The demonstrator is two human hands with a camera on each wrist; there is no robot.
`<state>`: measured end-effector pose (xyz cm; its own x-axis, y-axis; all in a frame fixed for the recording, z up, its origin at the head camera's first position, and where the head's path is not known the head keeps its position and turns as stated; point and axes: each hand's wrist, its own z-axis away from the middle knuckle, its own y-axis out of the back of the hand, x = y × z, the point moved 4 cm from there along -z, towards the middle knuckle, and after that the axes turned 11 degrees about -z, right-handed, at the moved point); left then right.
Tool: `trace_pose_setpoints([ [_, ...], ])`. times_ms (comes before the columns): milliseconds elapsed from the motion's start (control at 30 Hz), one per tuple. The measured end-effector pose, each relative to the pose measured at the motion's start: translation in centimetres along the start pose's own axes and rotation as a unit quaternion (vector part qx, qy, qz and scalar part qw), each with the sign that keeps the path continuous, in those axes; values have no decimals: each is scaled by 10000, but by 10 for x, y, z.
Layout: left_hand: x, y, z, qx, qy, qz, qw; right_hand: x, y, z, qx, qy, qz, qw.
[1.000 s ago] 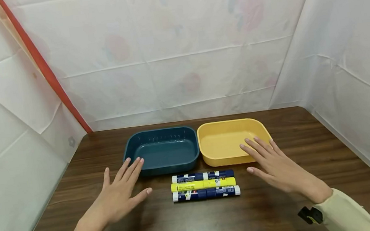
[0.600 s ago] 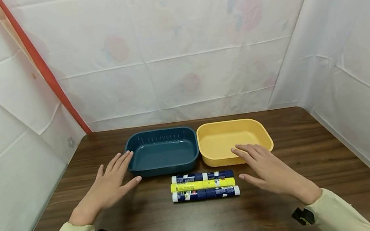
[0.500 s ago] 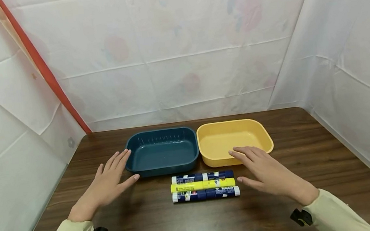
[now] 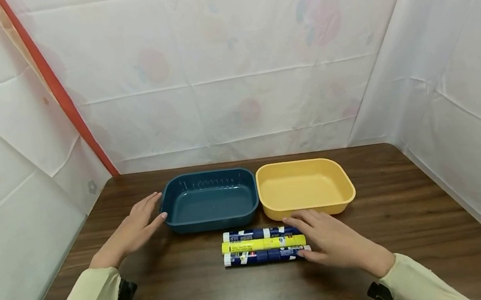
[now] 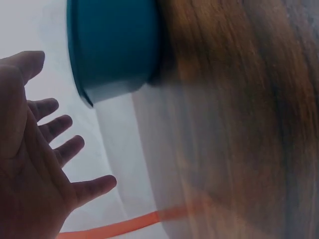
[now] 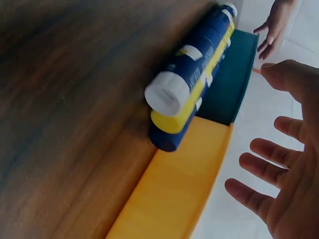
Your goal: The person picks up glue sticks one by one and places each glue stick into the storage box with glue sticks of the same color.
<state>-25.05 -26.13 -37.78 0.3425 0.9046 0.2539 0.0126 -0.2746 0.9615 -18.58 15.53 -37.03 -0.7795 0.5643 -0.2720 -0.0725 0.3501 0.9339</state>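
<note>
Glue sticks lie in three rows on the table in the head view: a dark blue front row (image 4: 253, 257), a yellow middle row (image 4: 245, 246) and a dark blue back row (image 4: 246, 235). My right hand (image 4: 335, 241) is over their right ends with its fingers spread; the right wrist view shows it apart from the white-capped end (image 6: 167, 93). My left hand (image 4: 133, 230) is beside the left end of the blue tray (image 4: 213, 223), fingers extended. In the left wrist view its palm (image 5: 30, 164) holds nothing, apart from the tray wall (image 5: 114, 45).
A yellow tray (image 4: 308, 209) stands at the blue tray's right, behind the glue sticks. The brown wooden table (image 4: 186, 296) is bordered by a white patterned sheet (image 4: 234, 95) at the back and sides. A red strip (image 4: 60, 94) runs down at the left.
My right hand has moved left and toward me, from over the yellow tray to the glue sticks' right ends. My left hand has drawn left from over the blue tray's edge.
</note>
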Motion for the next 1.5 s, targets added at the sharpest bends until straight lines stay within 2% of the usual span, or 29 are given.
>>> trace_pose_setpoints([
  [200,-10,-9,-9,-169,264,304,9990,-1,-12,0,-271,-11,-31,9996],
  [367,-15,-13,-20,-100,281,572,9979,0,-23,-2,-597,30,39,9982],
  [633,-19,-20,-33,1,277,978,9948,-2,-34,-5,-717,330,166,9967],
  [1000,-15,-26,-32,86,172,1185,9928,-6,-43,-8,-592,537,403,9960],
  [1367,-12,-27,-31,30,299,1474,9886,-9,-46,-6,-839,266,471,9950],
  [1500,-14,-28,-29,-25,372,1614,9862,-11,-47,-6,-866,288,556,9943],
])
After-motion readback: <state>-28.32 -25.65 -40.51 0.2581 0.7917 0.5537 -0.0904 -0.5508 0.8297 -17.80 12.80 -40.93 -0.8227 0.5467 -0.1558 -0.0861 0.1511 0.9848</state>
